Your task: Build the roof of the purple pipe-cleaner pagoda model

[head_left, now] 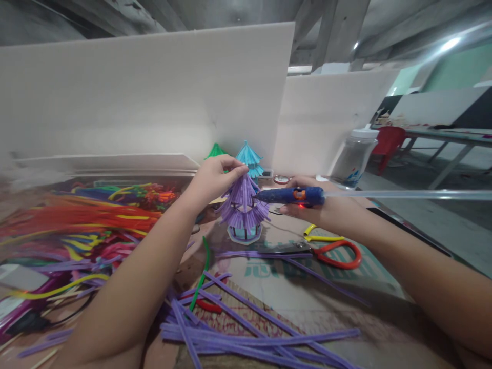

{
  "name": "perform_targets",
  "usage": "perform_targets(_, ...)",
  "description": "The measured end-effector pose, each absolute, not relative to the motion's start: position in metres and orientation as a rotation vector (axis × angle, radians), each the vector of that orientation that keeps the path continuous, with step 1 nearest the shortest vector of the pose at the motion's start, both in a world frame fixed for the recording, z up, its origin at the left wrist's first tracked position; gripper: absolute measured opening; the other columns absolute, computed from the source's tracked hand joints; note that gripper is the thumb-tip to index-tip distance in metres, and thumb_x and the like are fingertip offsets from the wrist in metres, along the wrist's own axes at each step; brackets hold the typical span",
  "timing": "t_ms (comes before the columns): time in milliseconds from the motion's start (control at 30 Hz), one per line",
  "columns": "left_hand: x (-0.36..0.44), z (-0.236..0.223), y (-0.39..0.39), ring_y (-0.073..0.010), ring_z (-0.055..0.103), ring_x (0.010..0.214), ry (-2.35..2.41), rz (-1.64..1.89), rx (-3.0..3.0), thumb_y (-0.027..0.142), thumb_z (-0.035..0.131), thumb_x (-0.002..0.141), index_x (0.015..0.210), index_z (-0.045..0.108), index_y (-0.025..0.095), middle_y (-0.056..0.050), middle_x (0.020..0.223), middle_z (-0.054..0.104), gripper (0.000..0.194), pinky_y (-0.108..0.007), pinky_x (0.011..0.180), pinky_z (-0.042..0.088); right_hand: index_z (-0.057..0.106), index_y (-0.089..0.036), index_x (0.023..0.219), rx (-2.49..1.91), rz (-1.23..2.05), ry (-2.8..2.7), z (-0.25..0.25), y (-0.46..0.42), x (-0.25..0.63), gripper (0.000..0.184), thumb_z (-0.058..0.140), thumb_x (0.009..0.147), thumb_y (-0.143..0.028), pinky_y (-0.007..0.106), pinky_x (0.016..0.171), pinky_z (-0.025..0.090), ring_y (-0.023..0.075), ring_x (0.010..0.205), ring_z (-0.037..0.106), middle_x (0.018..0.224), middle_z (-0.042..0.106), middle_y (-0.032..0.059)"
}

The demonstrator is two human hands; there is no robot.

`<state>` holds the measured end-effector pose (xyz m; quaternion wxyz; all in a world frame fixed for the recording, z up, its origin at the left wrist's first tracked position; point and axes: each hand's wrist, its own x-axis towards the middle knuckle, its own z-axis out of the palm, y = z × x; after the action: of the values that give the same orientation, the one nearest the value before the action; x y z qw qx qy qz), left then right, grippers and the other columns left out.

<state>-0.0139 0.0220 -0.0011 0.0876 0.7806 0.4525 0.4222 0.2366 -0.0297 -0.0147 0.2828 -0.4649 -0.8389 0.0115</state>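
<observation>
A small purple pagoda model (245, 218), its two-tiered roof covered in fuzzy pipe cleaner strips, stands upright on the work surface. My left hand (221, 177) has its thumb and fingers closed in a pinch at the roof's peak. In my right hand (326, 211) is a blue hot glue gun (279, 195), with a long clear glue stick (407, 194) coming out of its back. The dark nozzle points left at the right side of the upper roof, touching or nearly so. A small red light glows beneath the gun.
Red-handled scissors (338, 254) and a yellow-handled tool (323, 236) lie right of the model. Purple pipe cleaners (246, 335) spread across the front; colourful bundles (115, 215) fill the left. Behind stand blue (248, 154) and green (216, 150) pagoda roofs and a clear bottle (351, 159).
</observation>
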Motion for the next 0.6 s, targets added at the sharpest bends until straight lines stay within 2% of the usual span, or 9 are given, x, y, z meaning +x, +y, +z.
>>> perform_targets(267, -0.014, -0.001, 0.023, -0.0205, 0.065, 0.086, 1.355, 1.253, 2.347, 0.041, 0.059, 0.085, 0.089, 0.075, 0.014, -0.008, 0.095, 0.074, 0.032, -0.031, 0.083, 0.047, 0.063, -0.026, 0.097, -1.391, -0.051, -2.226, -0.011, -0.038, 0.229, 0.04, 0.066, 0.076, -0.061, 0.026, 0.055, 0.037, 0.0183, 0.065, 0.06, 0.078, 0.07, 0.0002)
perform_targets(600, -0.014, -0.002, 0.023, -0.0196, 0.064, 0.085, 1.349, 1.253, 2.332, 0.041, 0.06, 0.085, 0.089, 0.074, 0.013, -0.008, 0.094, 0.073, 0.032, -0.03, 0.082, 0.046, 0.063, -0.029, 0.099, -1.397, -0.133, -2.256, -0.01, -0.042, 0.232, 0.041, 0.064, 0.077, -0.063, 0.028, 0.058, 0.038, 0.0197, 0.071, 0.063, 0.09, 0.072, 0.0006)
